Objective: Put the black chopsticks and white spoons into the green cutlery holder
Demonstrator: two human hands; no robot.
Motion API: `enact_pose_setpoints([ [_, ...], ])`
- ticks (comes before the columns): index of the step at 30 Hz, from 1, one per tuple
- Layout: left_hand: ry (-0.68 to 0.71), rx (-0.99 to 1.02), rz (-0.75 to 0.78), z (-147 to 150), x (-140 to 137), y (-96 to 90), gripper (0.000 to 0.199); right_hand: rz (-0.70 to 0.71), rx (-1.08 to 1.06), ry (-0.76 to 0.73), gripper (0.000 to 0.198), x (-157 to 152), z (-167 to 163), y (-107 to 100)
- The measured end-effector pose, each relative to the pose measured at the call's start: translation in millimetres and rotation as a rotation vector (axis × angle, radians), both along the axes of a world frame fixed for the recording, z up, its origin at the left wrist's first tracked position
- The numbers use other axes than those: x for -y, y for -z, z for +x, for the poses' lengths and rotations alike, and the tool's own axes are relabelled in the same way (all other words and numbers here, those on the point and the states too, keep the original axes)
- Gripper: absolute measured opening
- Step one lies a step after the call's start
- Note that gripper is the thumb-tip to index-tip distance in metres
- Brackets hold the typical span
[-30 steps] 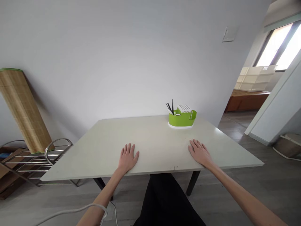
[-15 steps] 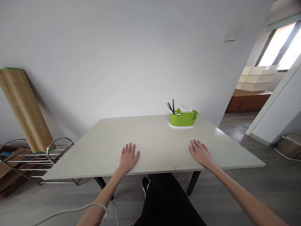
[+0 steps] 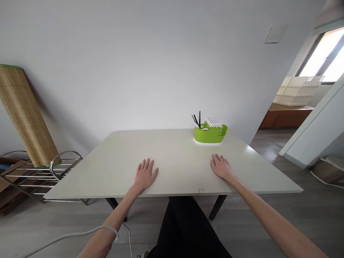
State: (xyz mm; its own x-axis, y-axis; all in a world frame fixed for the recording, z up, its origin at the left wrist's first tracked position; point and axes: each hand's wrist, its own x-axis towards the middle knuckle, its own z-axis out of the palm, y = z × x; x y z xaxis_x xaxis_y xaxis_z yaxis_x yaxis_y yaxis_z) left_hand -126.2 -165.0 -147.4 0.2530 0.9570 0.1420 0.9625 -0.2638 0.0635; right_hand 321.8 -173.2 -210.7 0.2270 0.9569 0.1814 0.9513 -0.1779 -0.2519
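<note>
Caddy (image 3: 206,136) and desk (image 3: 166,150) stand to each other as they did half a second ago, but our right hand (image 3: 221,167) has shifted inward, a little to the left and nearer the small dark marks (image 3: 200,190) by the front edge. Our left hand (image 3: 144,176) lies almost where it was. Our view has swung slightly, and the black shoe that showed below the desk has gone from sight beside our dark trousers (image 3: 185,229).

The green caddy sits at the back right of the desk, near the wall (image 3: 134,71), beyond our right hand and well apart from our left. Its long axis runs side to side, roughly along the desk's back edge. Black sticks (image 3: 199,120) rise from its left end, some upright, some tilted left; a white slatted piece (image 3: 214,122) tops it right of the middle, and its right end flares outward.

We have both palms down on the desk. Our fingers (image 3: 146,165) are extended and slightly parted, the left thumb spread wide, with nothing held in either hand. The left ones point toward the wall, the right ones angle leftward.
</note>
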Motion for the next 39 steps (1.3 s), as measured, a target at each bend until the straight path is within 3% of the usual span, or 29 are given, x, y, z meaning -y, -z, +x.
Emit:
enact_pose_setpoints([
  [6, 0.001, -0.004, 0.028, 0.6, -0.8, 2.4, 0.073, 0.013, -0.057, -0.009, 0.074, -30.7, -4.1, -19.5],
  [12, 0.016, -0.01, 0.07, -1.8, -1.5, 7.7, 0.073, 0.063, -0.093, 0.06, 0.085, -50.4, 12.8, -36.3],
  [19, 0.014, -0.01, 0.046, -1.6, 1.4, 7.9, 0.075, 0.077, -0.133, 0.174, 0.097, -75.0, 39.4, -40.6],
  [26, 0.027, 0.009, 0.073, -4.8, 2.1, 12.2, 0.071, 0.088, -0.081, 0.135, 0.095, -102.3, 62.8, -46.9],
  [32, 0.03, -0.012, 0.066, -3.4, 3.4, 11.1, 0.074, 0.098, 0.04, 0.013, 0.087, -96.1, 63.3, -57.9],
  [39, 0.033, -0.018, 0.083, -4.5, 2.1, 11.8, 0.073, 0.139, 0.115, -0.12, 0.081, -76.9, 19.3, -63.0],
])
